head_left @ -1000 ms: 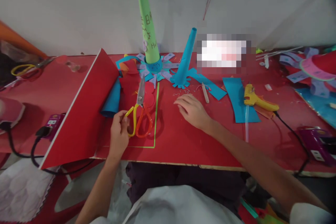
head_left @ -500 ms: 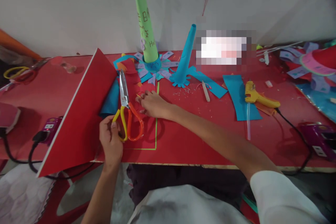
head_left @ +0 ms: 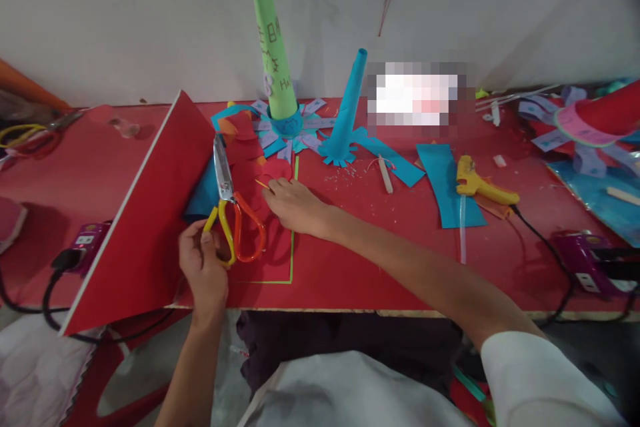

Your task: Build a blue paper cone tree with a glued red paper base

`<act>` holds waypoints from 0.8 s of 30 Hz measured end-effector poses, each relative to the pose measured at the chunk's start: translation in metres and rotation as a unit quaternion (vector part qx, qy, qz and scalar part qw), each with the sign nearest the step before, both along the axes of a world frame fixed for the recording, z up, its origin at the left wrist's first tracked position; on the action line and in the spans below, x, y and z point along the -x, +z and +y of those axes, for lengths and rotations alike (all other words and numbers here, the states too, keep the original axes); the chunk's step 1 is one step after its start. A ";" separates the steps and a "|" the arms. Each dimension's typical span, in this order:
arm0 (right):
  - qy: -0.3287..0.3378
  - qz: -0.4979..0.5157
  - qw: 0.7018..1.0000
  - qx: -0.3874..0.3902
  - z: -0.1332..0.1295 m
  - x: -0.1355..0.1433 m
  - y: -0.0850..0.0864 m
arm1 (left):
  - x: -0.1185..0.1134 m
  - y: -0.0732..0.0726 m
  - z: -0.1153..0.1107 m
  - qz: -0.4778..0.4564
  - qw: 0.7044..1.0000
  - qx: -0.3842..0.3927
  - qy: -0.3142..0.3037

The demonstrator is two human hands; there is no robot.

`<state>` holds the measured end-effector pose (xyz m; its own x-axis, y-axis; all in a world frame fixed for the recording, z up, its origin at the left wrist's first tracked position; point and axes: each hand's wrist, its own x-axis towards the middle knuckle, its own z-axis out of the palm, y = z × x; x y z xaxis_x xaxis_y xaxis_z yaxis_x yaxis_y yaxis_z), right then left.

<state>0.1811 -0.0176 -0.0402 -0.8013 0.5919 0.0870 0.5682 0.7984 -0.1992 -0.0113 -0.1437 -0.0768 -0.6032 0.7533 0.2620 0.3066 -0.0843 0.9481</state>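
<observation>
My left hand (head_left: 204,267) is closed around the yellow handle loop of a pair of scissors (head_left: 226,188). Their blades point away from me, nearly closed, and the orange loop hangs free. My right hand (head_left: 295,205) reaches across to the red paper pieces (head_left: 245,168), fingers bent and pressed together. From its fingertips pokes a thin orange-yellow piece (head_left: 262,184); whether it is a pencil or a scrap I cannot tell. Beneath lies a red sheet with a yellow-green border (head_left: 291,253). To the left, a red board (head_left: 150,213) leans up at a slant beside a rolled blue paper (head_left: 201,195).
A green paper cone (head_left: 274,60) and a blue paper cone (head_left: 349,107) stand behind my hands. A yellow glue gun (head_left: 483,187) rests over blue paper (head_left: 440,200) on the right. Purple power sockets (head_left: 593,263) and cords lie at both sides.
The view has shifted slightly. My left hand still holds the scissors, now a little farther left. My right hand stays by the red paper, its fingers lower and more bunched.
</observation>
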 end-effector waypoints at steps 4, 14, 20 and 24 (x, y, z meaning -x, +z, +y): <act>0.022 0.002 1.000 -0.010 0.004 0.009 -0.002 | -0.001 0.001 -0.001 0.008 1.000 0.008 -0.005; 0.007 -0.020 1.000 -0.010 0.000 0.018 0.008 | 0.000 0.002 -0.001 0.036 0.999 0.023 -0.006; -0.014 -0.023 1.000 -0.017 -0.006 -0.006 0.004 | -0.001 0.002 -0.001 0.033 0.999 0.039 -0.007; -0.018 -0.022 0.998 -0.059 -0.018 -0.028 0.001 | -0.002 0.002 0.001 0.056 0.997 0.041 -0.028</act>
